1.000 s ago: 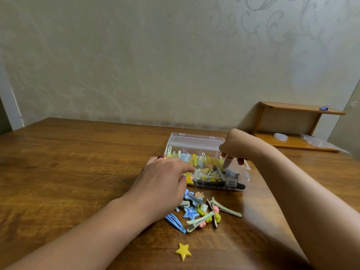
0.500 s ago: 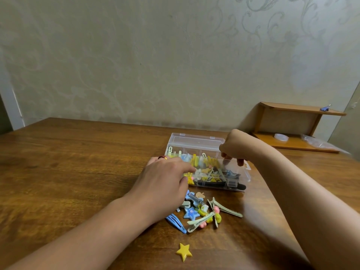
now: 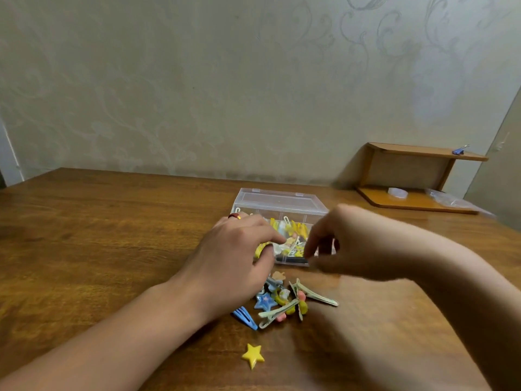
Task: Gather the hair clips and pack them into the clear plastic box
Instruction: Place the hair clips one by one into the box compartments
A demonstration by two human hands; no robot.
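The clear plastic box [image 3: 279, 203] stands open on the wooden table [image 3: 98, 235], its lid tipped back and yellow and pale hair clips [image 3: 294, 231] inside. My left hand [image 3: 234, 255], with a red ring, grips the box's near-left corner. Blurred by motion, my right hand [image 3: 349, 244] hovers over the box's near-right front, fingers curled down and apart, nothing visible in them. In front of the box lies a pile of loose clips: a blue star [image 3: 265, 301], a blue snap clip [image 3: 245, 318] and green alligator clips [image 3: 317, 295]. A yellow star clip [image 3: 253, 356] lies alone, nearer me.
A small wooden shelf [image 3: 408, 176] stands at the table's back right, with a blue clip [image 3: 459, 150] on top and a clear round piece [image 3: 397, 192] and a plastic bag [image 3: 448, 199] on its base. A patterned wall runs behind the table.
My right hand has come from the box's back right corner down toward its near front edge. The left hand has stayed on the box's left side.
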